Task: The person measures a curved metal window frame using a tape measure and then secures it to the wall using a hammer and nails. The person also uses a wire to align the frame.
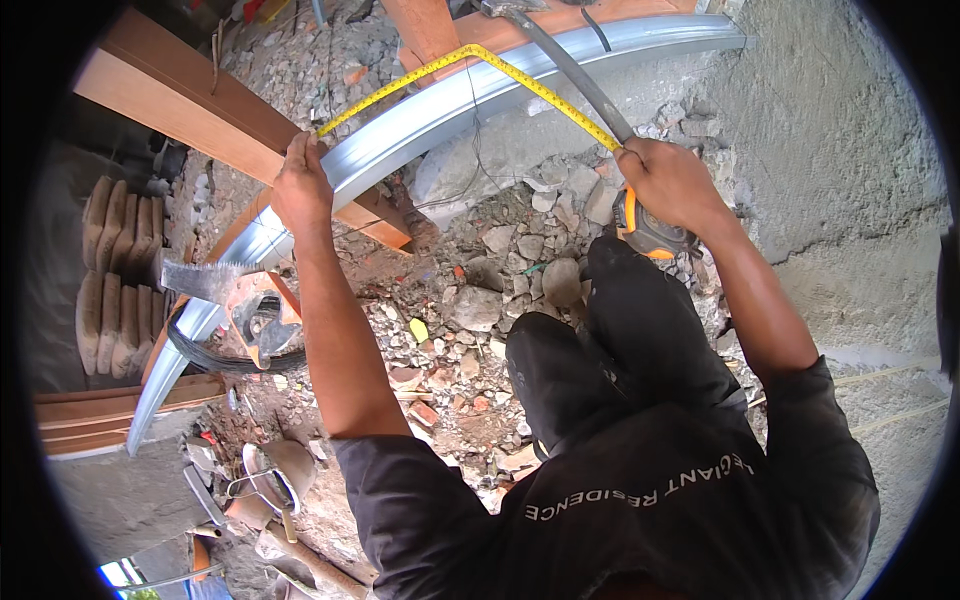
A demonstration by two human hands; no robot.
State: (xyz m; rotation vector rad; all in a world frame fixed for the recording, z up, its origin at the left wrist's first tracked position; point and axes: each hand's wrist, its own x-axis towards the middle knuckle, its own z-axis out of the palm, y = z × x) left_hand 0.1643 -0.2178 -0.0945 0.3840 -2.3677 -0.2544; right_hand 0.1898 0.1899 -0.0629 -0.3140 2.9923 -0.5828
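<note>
My left hand (303, 185) is closed at the end of a yellow tape measure blade (540, 91), against a wooden beam and the silvery metal channel (400, 155). The blade rises from there, bends sharply near a wooden post, and runs down to my right hand (672, 182). That hand is closed on the blade, with the black and orange tape measure case (655, 232) just below it. A hammer (570, 72) has its head at the top edge and its handle reaching my right fingers; whether they grip it too is hidden.
A handsaw (265, 310) with an orange handle and a coil of dark wire (225, 358) lie by the channel at left. Wooden beams (190, 100) cross the upper left. Rubble (475, 308) covers the ground around my knees. A rough concrete wall (840, 150) stands right.
</note>
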